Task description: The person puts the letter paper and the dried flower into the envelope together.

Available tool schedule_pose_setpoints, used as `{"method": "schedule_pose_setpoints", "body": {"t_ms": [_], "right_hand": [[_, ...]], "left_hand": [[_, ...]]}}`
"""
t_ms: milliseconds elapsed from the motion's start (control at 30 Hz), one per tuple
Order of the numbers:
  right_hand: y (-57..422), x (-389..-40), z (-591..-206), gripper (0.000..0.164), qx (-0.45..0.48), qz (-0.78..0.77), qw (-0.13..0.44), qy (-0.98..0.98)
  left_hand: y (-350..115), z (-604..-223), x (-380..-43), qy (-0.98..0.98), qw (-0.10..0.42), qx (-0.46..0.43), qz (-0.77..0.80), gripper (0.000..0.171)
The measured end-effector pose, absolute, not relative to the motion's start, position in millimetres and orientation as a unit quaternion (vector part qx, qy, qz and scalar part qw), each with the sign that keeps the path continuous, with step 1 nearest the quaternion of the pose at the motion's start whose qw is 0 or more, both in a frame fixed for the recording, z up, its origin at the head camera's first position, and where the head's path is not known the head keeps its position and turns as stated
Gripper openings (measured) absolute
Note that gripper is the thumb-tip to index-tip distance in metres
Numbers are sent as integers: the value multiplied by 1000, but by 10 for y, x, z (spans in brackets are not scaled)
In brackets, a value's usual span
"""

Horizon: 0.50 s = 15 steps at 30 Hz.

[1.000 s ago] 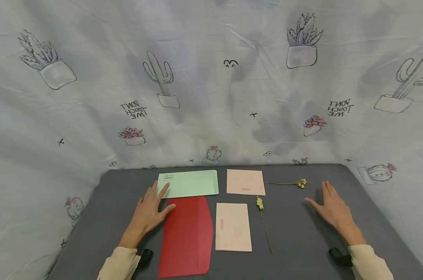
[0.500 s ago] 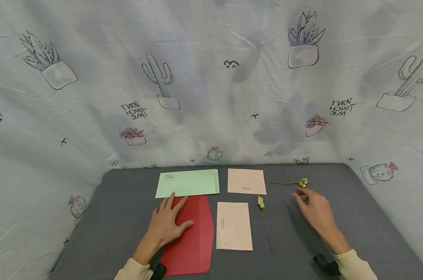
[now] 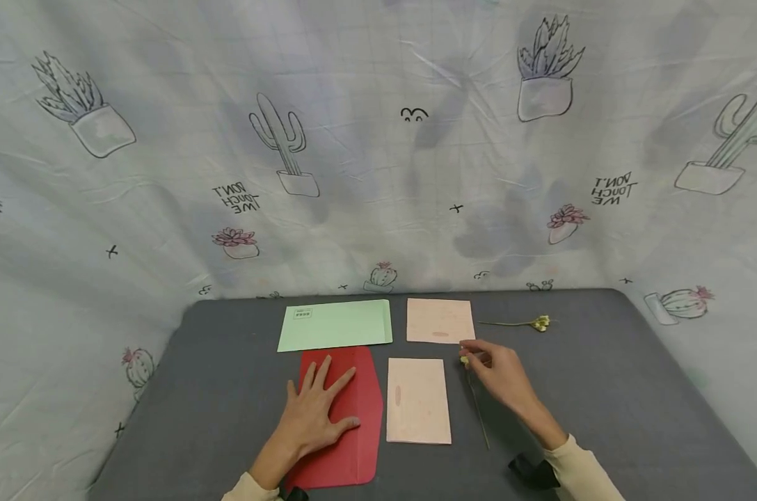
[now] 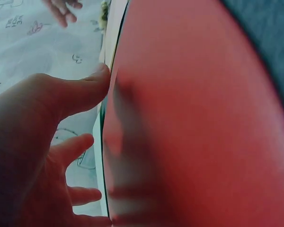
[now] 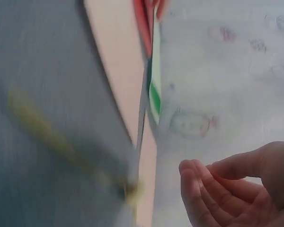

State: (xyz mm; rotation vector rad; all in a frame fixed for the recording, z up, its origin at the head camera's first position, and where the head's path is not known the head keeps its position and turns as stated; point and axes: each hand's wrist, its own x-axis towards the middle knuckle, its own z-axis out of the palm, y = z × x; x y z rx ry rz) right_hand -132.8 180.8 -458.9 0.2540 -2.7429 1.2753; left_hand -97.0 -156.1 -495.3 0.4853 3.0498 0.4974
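A red envelope (image 3: pixel 369 403) lies flat on the grey table, its pointed flap to the right. My left hand (image 3: pixel 316 417) is over it with fingers spread; in the left wrist view its fingertips and thumb come down close to the red paper (image 4: pixel 203 94). My right hand (image 3: pixel 500 372) hovers by the head of a yellow dried flower (image 3: pixel 464 361), whose thin stem runs toward me. Its fingers are loosely bent, thumb near the fingertips. The right wrist view shows nothing between them, and the blurred flower (image 5: pixel 132 191) sits apart from the hand.
Behind the red envelope is a light green envelope (image 3: pixel 337 325). One pale wooden-looking card (image 3: pixel 419 401) lies between envelope and flower, another card (image 3: pixel 441 320) farther back. A second yellow flower (image 3: pixel 540 323) lies at the back right. A cactus-print curtain (image 3: pixel 378 174) surrounds the table.
My left hand has moved from the green envelope's edge rightward and nearer, over the red one. The right hand has swept left to the upright-lying flower, its fingers bending.
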Motion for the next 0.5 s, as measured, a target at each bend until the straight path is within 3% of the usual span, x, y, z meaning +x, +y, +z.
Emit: {"method": "schedule_pose_setpoints", "body": {"t_ms": [200, 500], "right_hand": [[1436, -1209, -4677, 34, 117, 510, -38, -851], [1007, -1071, -4768, 49, 139, 646, -221, -717]], "left_hand": [[-1494, -5001, -917, 976, -2, 160, 149, 79], [-1455, -4965, -864, 981, 6, 133, 143, 81]]}}
